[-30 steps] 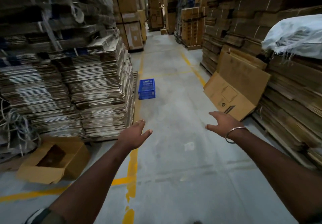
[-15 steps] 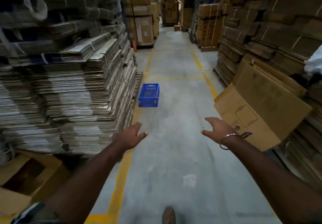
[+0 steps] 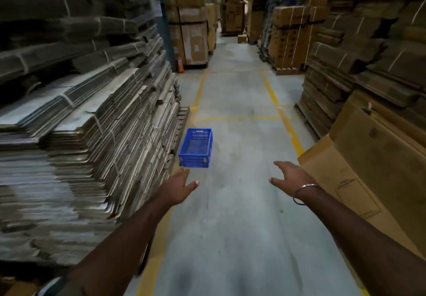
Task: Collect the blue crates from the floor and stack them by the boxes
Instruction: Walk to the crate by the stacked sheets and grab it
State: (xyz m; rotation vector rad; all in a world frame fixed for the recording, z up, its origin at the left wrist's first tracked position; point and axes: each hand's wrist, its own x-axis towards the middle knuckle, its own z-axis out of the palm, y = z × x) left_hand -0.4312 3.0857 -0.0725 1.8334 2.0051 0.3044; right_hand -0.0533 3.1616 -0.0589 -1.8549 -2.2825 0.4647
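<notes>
While the left hand (image 3: 178, 186) and right hand (image 3: 291, 176) reach forward empty with a wide grip, each should take one short rim of the blue perforated plastic crate (image 3: 195, 148).

The crate (image 3: 195, 148) on the floor (image 3: 232, 203) was solid blue with a perforated grid pattern on its walls, and the floor was pale grey concrete marked with yellow painted lines (image 3: 283, 120). The flattened cardboard stacks (image 3: 92, 134) at left were grey-brown with finely layered, striped edges bound by pale string, while the cardboard sheet (image 3: 368, 169) at near right was plain tan and the far boxes (image 3: 196, 35) were light brown. The bangle (image 3: 304, 192) on the right wrist was silver-coloured.
</notes>
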